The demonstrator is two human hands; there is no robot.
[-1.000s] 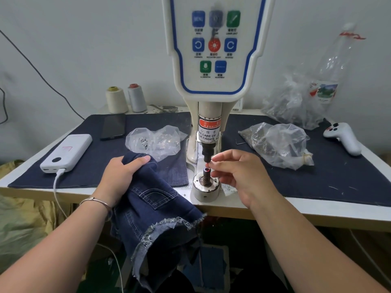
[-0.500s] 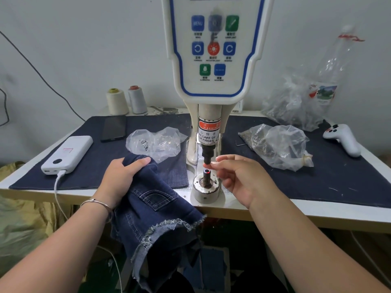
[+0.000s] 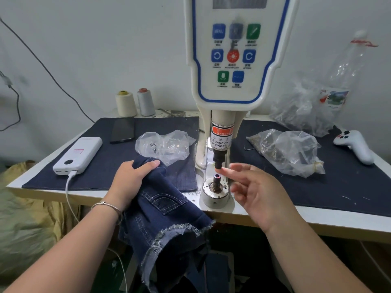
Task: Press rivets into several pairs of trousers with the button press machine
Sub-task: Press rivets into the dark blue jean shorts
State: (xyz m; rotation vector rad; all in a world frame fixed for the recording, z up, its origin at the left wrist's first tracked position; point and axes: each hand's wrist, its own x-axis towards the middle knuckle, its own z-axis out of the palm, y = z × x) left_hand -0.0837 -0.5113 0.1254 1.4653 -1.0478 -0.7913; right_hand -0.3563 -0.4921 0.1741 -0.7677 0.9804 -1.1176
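At lower centre of the frame, the left hand [image 3: 132,176] grips the dark blue denim trousers with a frayed hem [image 3: 167,220], which hang over the table's front edge. The right hand [image 3: 257,192] hovers with fingers loosely spread just right of the white button press machine's [image 3: 237,60] round metal lower die [image 3: 216,192], holding nothing as far as the blurred fingertips show.

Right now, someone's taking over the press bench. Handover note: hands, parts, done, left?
Left hand grips the denim trousers at the table edge, left of the press. Right hand is open, empty, fingertips beside the lower die under the punch. A small piece seems to sit on the die post. Trousers are not yet under the punch. Left: lay fabric over the die, clear fingers, press. Rivet bags flank the machine.
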